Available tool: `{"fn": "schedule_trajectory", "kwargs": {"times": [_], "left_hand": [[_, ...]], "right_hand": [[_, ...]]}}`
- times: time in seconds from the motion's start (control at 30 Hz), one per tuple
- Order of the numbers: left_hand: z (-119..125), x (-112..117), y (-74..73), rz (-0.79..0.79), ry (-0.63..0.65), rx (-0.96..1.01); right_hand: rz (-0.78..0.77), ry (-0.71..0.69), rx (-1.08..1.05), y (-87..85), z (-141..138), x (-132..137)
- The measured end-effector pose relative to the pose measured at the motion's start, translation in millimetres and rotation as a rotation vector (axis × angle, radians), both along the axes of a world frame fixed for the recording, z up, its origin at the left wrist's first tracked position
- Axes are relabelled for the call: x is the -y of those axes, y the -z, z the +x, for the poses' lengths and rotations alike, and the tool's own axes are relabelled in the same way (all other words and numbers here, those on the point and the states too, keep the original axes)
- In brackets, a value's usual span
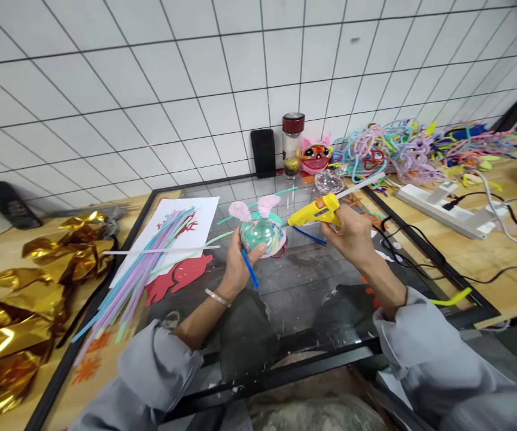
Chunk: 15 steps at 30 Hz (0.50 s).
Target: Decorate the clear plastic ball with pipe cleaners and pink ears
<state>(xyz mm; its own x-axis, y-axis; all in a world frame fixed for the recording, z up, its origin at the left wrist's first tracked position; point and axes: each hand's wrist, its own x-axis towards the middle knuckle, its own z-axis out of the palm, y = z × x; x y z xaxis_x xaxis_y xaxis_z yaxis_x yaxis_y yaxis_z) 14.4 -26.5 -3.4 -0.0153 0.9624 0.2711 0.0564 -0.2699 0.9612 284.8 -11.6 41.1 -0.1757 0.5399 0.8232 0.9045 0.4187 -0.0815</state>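
Observation:
My left hand (239, 263) is closed around a clear plastic ball (258, 234) with green inside and two pink fuzzy ears (267, 205) on top. A short blue pipe cleaner (249, 268) sticks out beside that hand's fingers. In my right hand (352, 232) is a yellow hot glue gun (316, 211), a white glue stick (361, 185) jutting from its back. The gun's nozzle points left, close to the ball's right side; whether it touches cannot be made out. Another dark blue pipe cleaner (309, 235) lies on the glass under the gun.
Pastel pipe cleaners (146, 263) lie across white paper (204, 209) and a red cutout (180, 276). Gold foil (25, 299) fills the left. At the back stand a jar (292, 146), a black phone (263, 153) and a pink-eared ornament (316, 157). Right are a power strip (451, 209) and cables.

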Motion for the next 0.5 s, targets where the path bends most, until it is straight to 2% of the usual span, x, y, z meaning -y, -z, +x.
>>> {"fn": "schedule_trajectory", "kwargs": {"times": [0.13, 0.3, 0.5], "left_hand": [[-2.2, -1.5, 2.0, 0.017, 0.010, 0.001], [0.7, 0.3, -3.3, 0.025, 0.040, 0.012], [3.0, 1.7, -6.0, 0.022, 0.032, 0.027]], "right_hand": [[-0.031, 0.015, -0.015, -0.1, -2.5, 1.0], [-0.003, 0.021, -0.053, 0.2, -5.1, 0.6], [-0.063, -0.006, -0.049, -0.3, -2.1, 0.8]]}}
